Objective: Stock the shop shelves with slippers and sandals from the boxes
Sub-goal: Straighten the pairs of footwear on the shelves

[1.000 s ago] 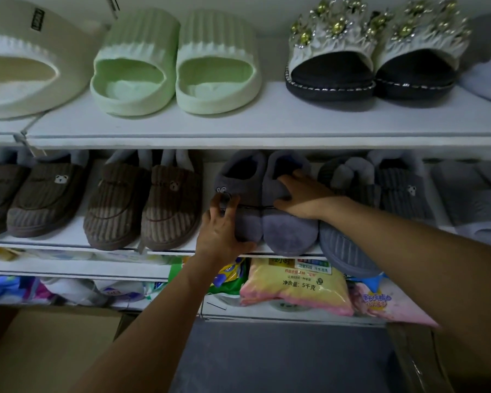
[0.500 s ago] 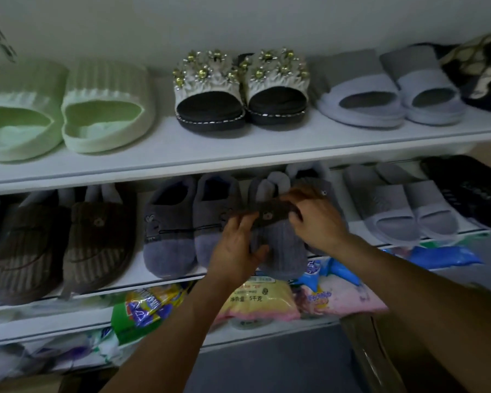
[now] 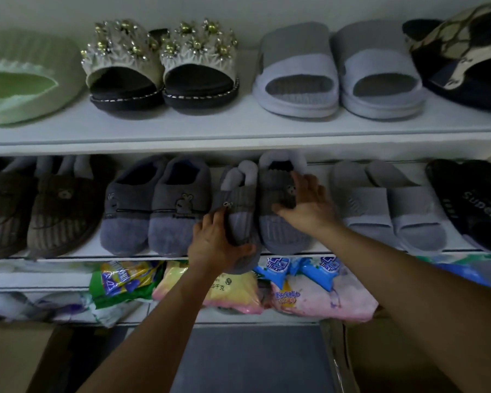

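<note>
Two grey ribbed plush slippers with small bear badges sit on the middle shelf [image 3: 267, 252]. My left hand [image 3: 216, 245] grips the toe end of the left grey slipper [image 3: 240, 211], which is tilted on its side and juts over the shelf edge. My right hand [image 3: 306, 201] lies on the right grey slipper [image 3: 281, 222] with fingers nearly straight, pressing its upper. Just to the left stands a pair of grey-purple plush slippers [image 3: 156, 211] with rabbit badges.
Brown ribbed slippers [image 3: 40, 211], grey slides [image 3: 391, 205] and a black slipper [image 3: 476, 205] share the middle shelf. The top shelf [image 3: 238, 134] holds green, flower-trimmed, and grey slides. Packaged goods [image 3: 233, 287] fill the lowest shelf. Cardboard boxes [image 3: 12, 355] flank the floor.
The view has shifted slightly right. My hands have separated the two grey ribbed slippers: the right hand pushed one upright onto the shelf, the left now grips the other at its toe.
</note>
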Demonstrator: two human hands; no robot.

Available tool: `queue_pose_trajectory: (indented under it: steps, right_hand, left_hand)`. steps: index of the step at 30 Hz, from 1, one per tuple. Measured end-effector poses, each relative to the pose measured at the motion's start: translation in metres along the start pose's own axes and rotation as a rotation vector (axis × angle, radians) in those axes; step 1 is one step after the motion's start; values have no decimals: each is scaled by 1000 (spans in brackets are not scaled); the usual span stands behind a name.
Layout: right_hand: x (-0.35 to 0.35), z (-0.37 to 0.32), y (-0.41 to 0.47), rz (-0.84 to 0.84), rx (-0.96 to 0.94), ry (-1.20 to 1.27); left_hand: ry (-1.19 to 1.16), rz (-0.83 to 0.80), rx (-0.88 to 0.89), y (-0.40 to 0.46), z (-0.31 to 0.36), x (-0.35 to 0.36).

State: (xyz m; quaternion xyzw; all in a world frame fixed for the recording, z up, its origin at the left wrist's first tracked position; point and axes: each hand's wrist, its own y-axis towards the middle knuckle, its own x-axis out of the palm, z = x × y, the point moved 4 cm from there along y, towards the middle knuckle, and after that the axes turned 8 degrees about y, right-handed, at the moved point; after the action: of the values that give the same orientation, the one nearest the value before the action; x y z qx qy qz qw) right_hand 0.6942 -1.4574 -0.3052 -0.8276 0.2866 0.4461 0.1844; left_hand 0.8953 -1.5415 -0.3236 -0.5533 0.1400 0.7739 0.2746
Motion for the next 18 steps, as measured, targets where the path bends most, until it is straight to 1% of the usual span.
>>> queue_pose_trajectory:
  steps: [1, 2, 5, 6, 10, 14, 18]
  right_hand:
    - [-6, -5, 11, 5, -58, 1]
    - [-9, -11, 22, -31, -107, 6]
    - [-5, -25, 44, -275, -229, 9]
    - [-4, -27, 48, -307, -257, 15]
    - [-18, -22, 50, -313, -326, 46]
    - [-25, -3, 46, -403, -284, 14]
    - [-31, 6, 45, -354, -276, 26]
  left_hand:
    - [0, 6, -3, 1, 0, 1]
    - [-1, 7, -8, 1, 0, 2]
    - [-11, 19, -29, 3, -1, 3]
    - [-19, 26, -33, 3, 0, 1]
    - [-60, 29, -45, 4, 8, 3]
    - [-72, 48, -26, 8, 36, 18]
    - [-49, 49, -24, 12, 46, 24]
